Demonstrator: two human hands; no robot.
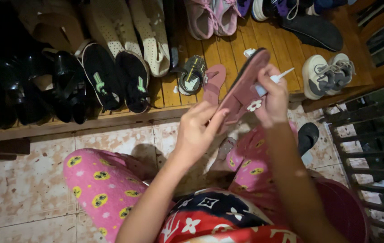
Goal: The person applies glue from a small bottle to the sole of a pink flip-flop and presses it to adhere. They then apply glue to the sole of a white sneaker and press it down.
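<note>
At the centre of the frame I have both hands up over my knees, working on a dusty-pink sandal (241,87) with a small white flower on its strap. My left hand (197,130) is closed loosely round the sandal's lower end, thumb and fingers pinching it from below. My right hand (270,96) sits just to the right of the sandal, curled tight around a small tube (273,80) whose white nozzle pokes out toward the upper right; its fingers also touch the sandal's edge. The sandal is tilted, its far end pointing up and to the right, held clear of the floor.

Just behind it, a second pink sandal (213,81) rests on the wooden shoe rack (228,49) that runs across the top of the frame. Beside that lies a small dark sandal (192,74). To the left stand a pair of black shoes with green marks (115,76), and further left dark shoes I cannot make out well. In the upper right are a pair of cream sneakers (327,72). Along the bottom I see my pink patterned trousers (97,180) over a tiled floor (20,189).
</note>
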